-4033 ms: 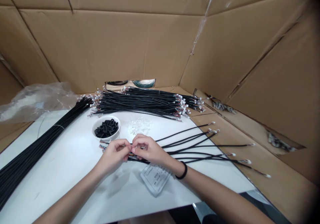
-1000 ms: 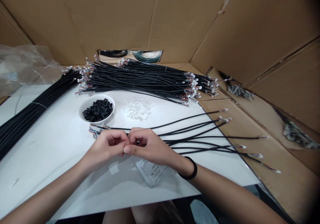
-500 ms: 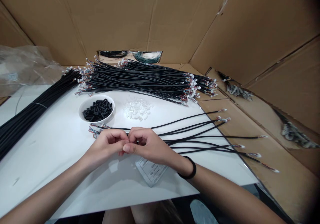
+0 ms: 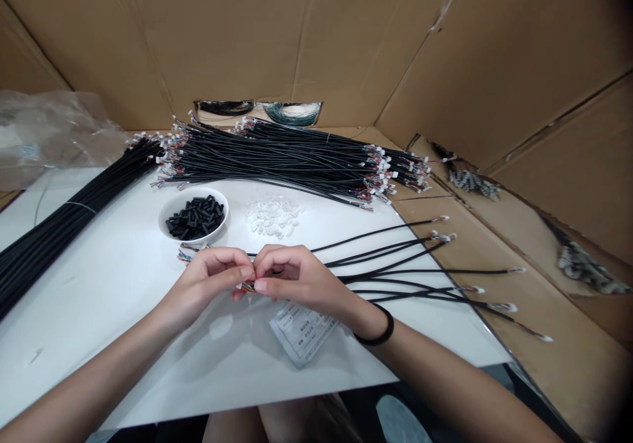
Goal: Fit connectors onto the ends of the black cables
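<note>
My left hand (image 4: 212,276) and my right hand (image 4: 297,275) meet at the fingertips over the near part of the white table (image 4: 119,298). Between them show thin coloured wires (image 4: 247,287), pinched by the fingers of both hands. Several black cables (image 4: 390,271) run out to the right from behind my right hand, with white connectors at their far ends. Beyond the hands lies a heap of small white connectors (image 4: 275,217). Left of it a white bowl (image 4: 163,222) holds short black tubes (image 4: 196,217).
A large bundle of black cables (image 4: 277,156) lies along the back. Another bundle (image 4: 64,222) is at the left, near clear plastic (image 4: 54,133). A labelled plastic bag (image 4: 301,334) lies below my right hand. Cardboard walls (image 4: 237,34) surround the table.
Both hands have risen slightly, and the fingers have shifted so that the coloured wires now show between them. The view has moved a little.
</note>
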Motion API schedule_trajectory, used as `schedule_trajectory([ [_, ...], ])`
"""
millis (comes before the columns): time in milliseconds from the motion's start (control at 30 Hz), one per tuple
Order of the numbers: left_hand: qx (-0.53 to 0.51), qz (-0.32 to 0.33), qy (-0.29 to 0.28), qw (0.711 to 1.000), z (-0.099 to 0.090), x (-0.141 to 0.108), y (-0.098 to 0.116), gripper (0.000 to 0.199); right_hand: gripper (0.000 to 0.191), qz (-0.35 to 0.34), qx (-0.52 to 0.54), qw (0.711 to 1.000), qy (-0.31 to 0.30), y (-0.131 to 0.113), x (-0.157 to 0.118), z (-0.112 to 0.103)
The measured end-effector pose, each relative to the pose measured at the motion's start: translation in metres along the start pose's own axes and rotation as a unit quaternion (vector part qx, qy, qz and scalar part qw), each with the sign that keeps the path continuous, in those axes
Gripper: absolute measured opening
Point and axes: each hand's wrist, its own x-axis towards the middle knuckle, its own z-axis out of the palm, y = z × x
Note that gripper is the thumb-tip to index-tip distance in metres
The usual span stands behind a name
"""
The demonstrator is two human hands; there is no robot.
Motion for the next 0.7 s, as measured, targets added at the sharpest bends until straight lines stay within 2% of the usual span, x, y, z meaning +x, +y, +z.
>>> schedule_trajectory([
  [167,0.052,0.032,-0.011,0.998,0.0,0.0,0.003,0.018,0.021,0.028,0.03,0.999,-0.018,-0.004,-0.001,-0.002],
  [267,0.119,0.086,-0.011,0.989,0.0,-0.002,0.005,0.014,0.021,0.054,0.059,0.996,-0.031,-0.008,0.0,-0.003],
  [367,0.22,0.167,-0.01,0.961,0.001,-0.004,0.008,0.013,0.019,0.088,0.092,0.991,-0.047,-0.009,-0.001,-0.004],
  [467,0.318,0.252,-0.009,0.914,0.001,-0.005,0.01,0.012,0.019,0.132,0.11,0.984,-0.051,-0.009,-0.002,-0.005],
  [533,0.347,0.277,-0.005,0.896,0.001,-0.005,0.01,0.012,0.021,0.148,0.104,0.983,-0.045,-0.01,-0.003,-0.005],
  [600,0.333,0.248,-0.008,0.91,-0.001,-0.003,0.01,0.011,0.024,0.143,0.095,0.985,-0.033,-0.011,-0.003,-0.005],
  [700,0.257,0.139,-0.023,0.956,-0.005,-0.001,0.009,0.02,0.028,0.128,0.084,0.988,-0.02,-0.012,-0.003,-0.004],
])
